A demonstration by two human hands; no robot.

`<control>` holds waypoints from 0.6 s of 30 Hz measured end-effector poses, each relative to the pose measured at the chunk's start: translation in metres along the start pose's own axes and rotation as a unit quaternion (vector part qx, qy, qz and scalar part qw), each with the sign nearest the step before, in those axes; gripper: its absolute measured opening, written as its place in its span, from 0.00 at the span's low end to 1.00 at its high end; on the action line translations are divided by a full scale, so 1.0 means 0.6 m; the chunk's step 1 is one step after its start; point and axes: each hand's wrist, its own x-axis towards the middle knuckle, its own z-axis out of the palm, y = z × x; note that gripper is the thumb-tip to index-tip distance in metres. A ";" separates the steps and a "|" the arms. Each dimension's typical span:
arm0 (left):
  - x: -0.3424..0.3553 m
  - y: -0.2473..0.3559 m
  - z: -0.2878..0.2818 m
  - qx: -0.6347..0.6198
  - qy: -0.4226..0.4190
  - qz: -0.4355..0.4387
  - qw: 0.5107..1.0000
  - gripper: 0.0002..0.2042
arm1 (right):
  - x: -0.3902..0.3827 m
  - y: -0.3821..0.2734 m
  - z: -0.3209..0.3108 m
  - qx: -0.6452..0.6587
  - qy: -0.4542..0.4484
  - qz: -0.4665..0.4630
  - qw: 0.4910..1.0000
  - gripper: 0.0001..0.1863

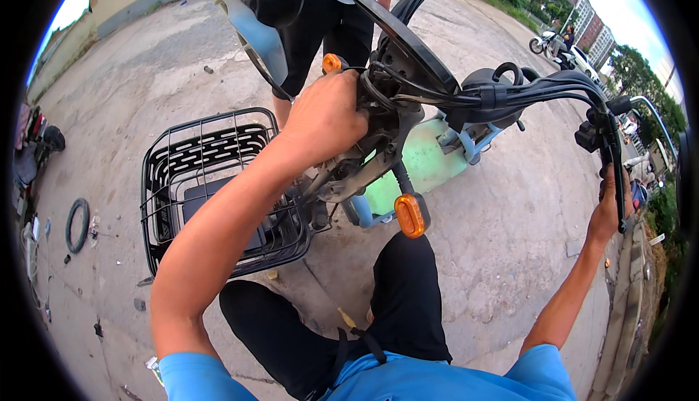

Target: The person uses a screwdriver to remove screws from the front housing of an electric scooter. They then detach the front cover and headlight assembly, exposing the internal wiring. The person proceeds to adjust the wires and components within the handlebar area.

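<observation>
The scooter (408,121) stands at the centre, its front stripped to dull, dusty metal brackets. Smooth black rubber cables (535,97) run in a bundle toward 2 o'clock, and a ribbed orange signal light (411,217) with a rounded lens hangs at 4 o'clock on a dark stalk. Behind it lies a flat, green footboard (419,164) with a scuffed, dirt-specked face. At 9 o'clock sits a boxy black wire basket (191,146) with a slotted inner wall; farther out that way, a round black tyre (78,225) rests on rough concrete.

The left hand (324,117), at 11 o'clock from the centre, has its fingers curled in at the scooter's front; they are hidden, so I cannot tell whether its grip is closed on anything. The right hand's (610,190) grip is wrapped around the handlebar (603,126) end at 3 o'clock, beside the lever.

The left arm comes from 7 o'clock, elbow bent outward, back of the hand facing up. The right arm reaches out from 4 o'clock, nearly straight.
</observation>
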 end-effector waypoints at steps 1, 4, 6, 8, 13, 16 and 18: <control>0.001 -0.007 0.001 -0.002 -0.001 0.001 1.000 0.16 | 0.001 0.003 -0.001 -0.003 0.001 -0.001 1.000 0.16; 0.005 -0.030 -0.002 -0.170 -0.061 -0.026 0.983 0.18 | 0.001 0.010 -0.003 -0.002 -0.008 -0.013 1.000 0.16; 0.012 -0.035 -0.012 -0.181 -0.083 -0.038 0.979 0.17 | 0.002 0.012 -0.002 0.017 -0.003 -0.014 1.000 0.14; 0.009 -0.045 -0.013 -0.214 -0.099 -0.046 0.971 0.17 | 0.001 0.003 -0.002 -0.014 -0.010 -0.022 1.000 0.14; 0.001 -0.034 -0.026 -0.245 -0.131 -0.072 0.958 0.21 | 0.001 -0.003 0.004 0.003 -0.009 -0.016 1.000 0.14; 0.005 -0.032 -0.038 -0.233 -0.192 -0.079 0.950 0.24 | 0.004 0.003 0.001 0.006 -0.004 -0.028 1.000 0.14; 0.005 -0.027 -0.038 -0.239 -0.183 -0.084 0.950 0.24 | 0.001 -0.010 0.009 -0.002 0.002 -0.048 0.999 0.14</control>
